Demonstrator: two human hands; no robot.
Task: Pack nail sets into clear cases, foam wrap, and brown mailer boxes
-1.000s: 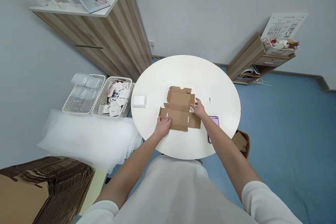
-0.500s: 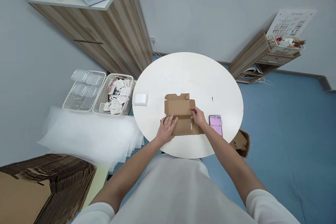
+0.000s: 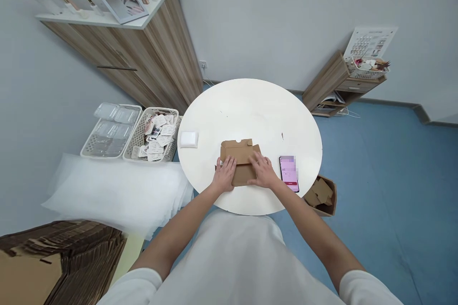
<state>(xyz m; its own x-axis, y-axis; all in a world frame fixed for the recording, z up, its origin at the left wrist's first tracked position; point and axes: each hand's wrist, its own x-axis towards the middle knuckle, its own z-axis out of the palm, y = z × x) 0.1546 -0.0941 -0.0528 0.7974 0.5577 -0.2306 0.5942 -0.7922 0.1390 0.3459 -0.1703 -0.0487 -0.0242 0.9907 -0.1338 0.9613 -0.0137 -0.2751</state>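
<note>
On the white round table (image 3: 257,109) lies a brown cardboard box (image 3: 244,176), partly folded, its lid part with tabs spread out toward the far side. My left hand (image 3: 224,174) rests on the box's left side with its fingers apart. On the right side, my right hand (image 3: 263,170) presses on the cardboard, fingers spread. The edges and tabs beneath both palms are hidden. Right of the box lies a phone (image 3: 289,173) with a pink screen. A small white packet (image 3: 189,139) sits near the table's left edge.
Left of the table stand a basket of printed cards (image 3: 155,138) and a basket of clear plastic cases (image 3: 113,128). Nearer are translucent sheets (image 3: 114,190) and stacked flat cardboard (image 3: 82,262). A carton of cardboard pieces (image 3: 324,195) stands on the floor at right.
My right hand has let go of the flap edge it pinched and now lies spread on the box. The box's right side has been folded in. The view has shifted slightly.
</note>
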